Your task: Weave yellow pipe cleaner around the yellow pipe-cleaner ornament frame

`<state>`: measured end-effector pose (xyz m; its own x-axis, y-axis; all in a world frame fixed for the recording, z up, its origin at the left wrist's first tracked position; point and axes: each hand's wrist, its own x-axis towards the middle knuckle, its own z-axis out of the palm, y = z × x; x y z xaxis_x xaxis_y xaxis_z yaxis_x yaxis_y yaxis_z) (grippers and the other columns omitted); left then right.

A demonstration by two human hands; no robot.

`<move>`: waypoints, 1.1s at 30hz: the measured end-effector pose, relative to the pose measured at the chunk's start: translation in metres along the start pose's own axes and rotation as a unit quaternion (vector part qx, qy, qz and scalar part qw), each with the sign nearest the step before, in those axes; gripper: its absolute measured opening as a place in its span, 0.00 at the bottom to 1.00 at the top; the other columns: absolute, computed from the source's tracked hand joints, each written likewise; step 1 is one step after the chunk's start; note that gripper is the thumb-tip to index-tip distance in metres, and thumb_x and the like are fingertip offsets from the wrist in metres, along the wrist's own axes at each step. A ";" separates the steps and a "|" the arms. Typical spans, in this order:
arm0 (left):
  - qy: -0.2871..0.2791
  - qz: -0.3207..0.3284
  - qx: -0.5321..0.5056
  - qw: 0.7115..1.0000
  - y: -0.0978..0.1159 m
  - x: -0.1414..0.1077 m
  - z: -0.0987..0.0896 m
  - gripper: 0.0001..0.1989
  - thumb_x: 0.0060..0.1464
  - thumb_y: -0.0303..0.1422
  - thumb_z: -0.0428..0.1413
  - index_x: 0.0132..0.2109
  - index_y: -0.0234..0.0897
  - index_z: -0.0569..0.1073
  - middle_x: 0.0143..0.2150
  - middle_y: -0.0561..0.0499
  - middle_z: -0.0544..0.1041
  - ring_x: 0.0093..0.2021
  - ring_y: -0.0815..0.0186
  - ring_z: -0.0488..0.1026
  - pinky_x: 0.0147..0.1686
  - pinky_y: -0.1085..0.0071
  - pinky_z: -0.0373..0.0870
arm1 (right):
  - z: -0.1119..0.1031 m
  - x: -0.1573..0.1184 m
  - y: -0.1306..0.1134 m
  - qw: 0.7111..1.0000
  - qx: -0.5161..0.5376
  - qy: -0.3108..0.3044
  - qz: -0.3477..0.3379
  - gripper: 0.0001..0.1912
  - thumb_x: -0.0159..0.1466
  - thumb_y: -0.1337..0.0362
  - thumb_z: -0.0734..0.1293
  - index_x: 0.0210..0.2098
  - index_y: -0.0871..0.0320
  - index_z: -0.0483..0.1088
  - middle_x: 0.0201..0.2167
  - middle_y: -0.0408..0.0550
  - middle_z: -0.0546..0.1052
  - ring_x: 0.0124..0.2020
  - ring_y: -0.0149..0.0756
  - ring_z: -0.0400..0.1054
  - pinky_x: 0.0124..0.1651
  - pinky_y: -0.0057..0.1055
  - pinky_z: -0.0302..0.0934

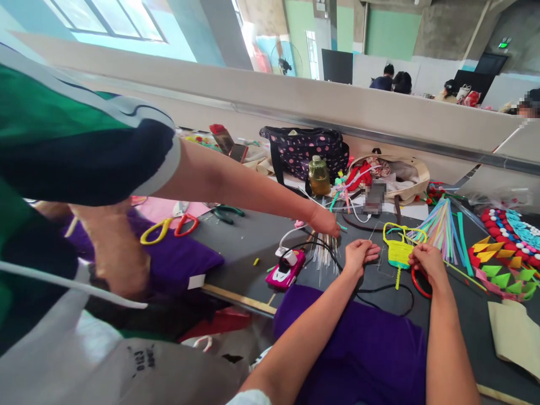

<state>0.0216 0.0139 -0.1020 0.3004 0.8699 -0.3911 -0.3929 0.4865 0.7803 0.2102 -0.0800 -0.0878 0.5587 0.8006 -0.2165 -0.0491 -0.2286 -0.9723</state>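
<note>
- Head view: a small yellow mesh-like piece with a green lower band [397, 253] and thin loops at its top hangs between my two hands, above the dark grey tabletop [244, 242]. A fuzzy yellow stem points down from its bottom edge.
- Right hand [426, 261]: narrow pinch, thumb and fingers on the right edge of the yellow piece.
- Left hand [361, 256]: just left of the piece, apart from it, fingertips drawn close together. Whether they hold a fine strand, I cannot tell.
- Red curved handle [422, 285] lies just below my right hand, partly hidden by it.
- Co-worker's hand [324, 220] reaches in from the left, over a spread of thin pale wires [324, 254].
- Left of those wires: pink-and-white car-shaped power block [284, 275], white plug [288, 256] in it. Black cable [411, 306] loops below my hands.
- Further left: scissors with yellow handles [157, 232], scissors with red handles [186, 225], dark green-handled pliers [228, 212].
- Beyond my hands: dark patterned fabric bag [307, 147], yellowish bottle [319, 177], open cream tote [407, 169].
- Right side: fan of pastel fuzzy stems [442, 228], folded beige sheet [515, 333].
- Purple cloth [358, 343] lies under my forearms.
</note>
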 end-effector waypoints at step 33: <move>0.031 0.059 -0.085 0.994 0.030 -0.010 -0.030 0.08 0.42 0.29 0.61 0.31 0.32 0.71 0.27 0.48 0.78 0.23 0.71 0.74 0.24 0.76 0.73 | 0.077 -0.021 -0.001 0.996 0.005 -0.084 0.007 0.14 0.51 0.53 0.68 0.24 0.57 0.64 0.19 0.42 0.70 0.26 0.39 0.75 0.14 0.20 0.54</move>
<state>-0.0198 0.0226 -0.0893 0.1919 0.9222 -0.3356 -0.5648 0.3835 0.7307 0.1347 -0.0540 -0.0889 0.4113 0.8791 -0.2410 -0.0652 -0.2354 -0.9697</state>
